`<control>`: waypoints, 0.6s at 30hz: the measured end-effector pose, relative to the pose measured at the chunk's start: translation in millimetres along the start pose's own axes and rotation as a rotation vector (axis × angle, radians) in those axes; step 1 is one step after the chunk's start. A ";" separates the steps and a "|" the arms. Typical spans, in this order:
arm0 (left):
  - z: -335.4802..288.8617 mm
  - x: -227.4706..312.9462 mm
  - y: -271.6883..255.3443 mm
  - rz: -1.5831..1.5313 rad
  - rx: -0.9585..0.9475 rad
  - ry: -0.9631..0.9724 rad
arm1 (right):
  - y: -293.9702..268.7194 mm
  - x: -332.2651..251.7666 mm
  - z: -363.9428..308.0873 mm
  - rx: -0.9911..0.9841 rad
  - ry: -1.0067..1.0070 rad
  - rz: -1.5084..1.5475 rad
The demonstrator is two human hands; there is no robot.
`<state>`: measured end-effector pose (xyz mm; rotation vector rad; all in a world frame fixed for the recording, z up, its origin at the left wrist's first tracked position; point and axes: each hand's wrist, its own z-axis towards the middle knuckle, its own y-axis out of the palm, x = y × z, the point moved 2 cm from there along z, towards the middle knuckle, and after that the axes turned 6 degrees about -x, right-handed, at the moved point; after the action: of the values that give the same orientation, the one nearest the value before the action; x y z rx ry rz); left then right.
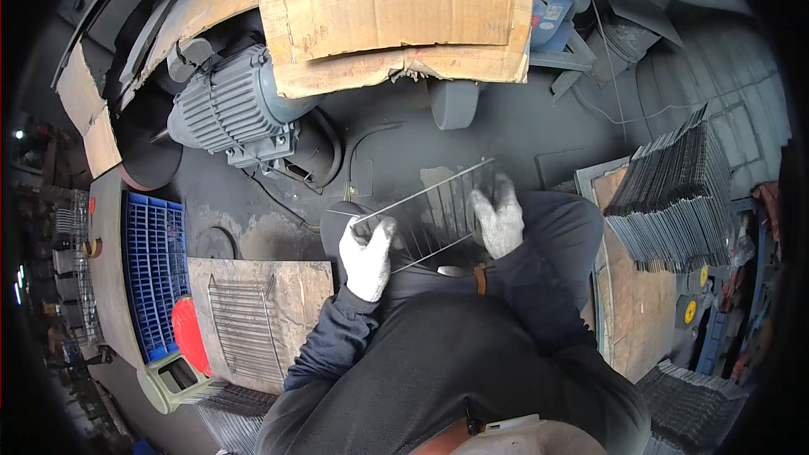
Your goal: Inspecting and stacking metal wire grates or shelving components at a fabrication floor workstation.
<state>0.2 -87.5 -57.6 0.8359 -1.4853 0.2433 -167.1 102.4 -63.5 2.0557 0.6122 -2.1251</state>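
Note:
Both of my hands wear pale work gloves and hold a thin metal wire rack (421,191) up in front of my lap. It is tilted, with two long edge bars and several fine cross wires between them. My left hand (368,257) is closed on its left end, the thumb near the upper bar. At the opposite end, my right hand (499,221) grips the rack's right side, fingers pointing up. A similar wire rack (244,329) lies on a wooden board (312,286) to my left. On my right, a tall stack of wire racks (674,211) stands on another board (636,312).
Ahead hangs a cardboard sheet (396,8), with a grey electric motor (232,105) left of it. A blue plastic crate (156,274), a red round object (191,337) and a greenish stool (160,388) stand left. More racks are stacked lower left (236,413) and lower right (691,409).

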 end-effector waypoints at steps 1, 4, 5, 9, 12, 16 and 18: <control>3.7 1.3 0.5 -0.021 -0.007 -0.010 | -6.4 17.7 2.3 0.005 0.002 -0.002; 11.1 6.4 -6.2 -0.007 0.009 -0.033 | 1.8 23.7 6.5 -0.203 0.219 0.252; 12.9 8.1 -6.8 -0.003 -0.001 -0.039 | -0.1 24.3 7.4 -0.201 0.223 0.251; 23.0 -4.9 -15.0 -0.097 0.022 -0.032 | -4.3 24.1 15.0 -0.319 0.224 0.255; 26.0 -5.8 -13.6 -0.057 0.014 -0.056 | -7.3 20.0 17.9 -0.332 0.248 0.313; 24.9 -7.8 -10.8 -0.062 -0.029 -0.053 | -10.9 12.2 17.5 -0.323 0.261 0.369; 26.3 -1.3 -4.4 -0.079 -0.038 -0.056 | -11.6 10.7 16.4 -0.273 0.269 0.408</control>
<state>-17.6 -106.4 -63.6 0.8750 -1.5011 0.1328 -187.3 108.9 -71.7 2.1050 0.4336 -1.4738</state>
